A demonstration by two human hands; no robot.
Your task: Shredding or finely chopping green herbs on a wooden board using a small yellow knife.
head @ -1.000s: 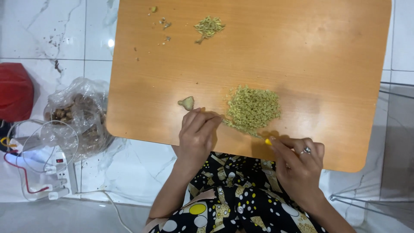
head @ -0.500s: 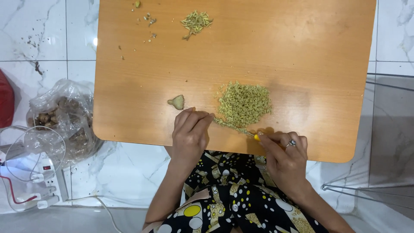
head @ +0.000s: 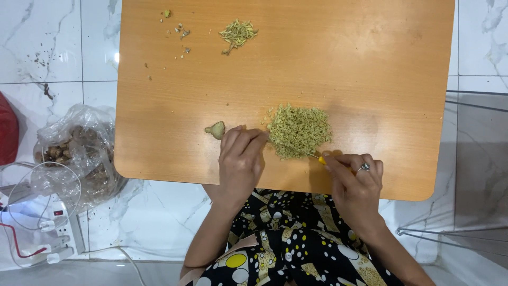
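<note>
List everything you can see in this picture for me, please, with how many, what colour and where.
wooden board: one, orange-brown, on the white marble floor
chopped pile: one, yellow-green, near edge of the board, between the hands
small chunk: one, pale green-tan, on the board just left of the left hand
sliver heap: one, yellow-green, far side of the board
scraps: a few, greenish, far left corner of the board
plastic bag: one, clear with brown pieces inside, floor left of the board
power strip: one, white, floor lower left
knife: one, yellow handle, in the right hand
left hand: fingertips at the pile's edge
right hand: wears a ring, grips the knife
</note>
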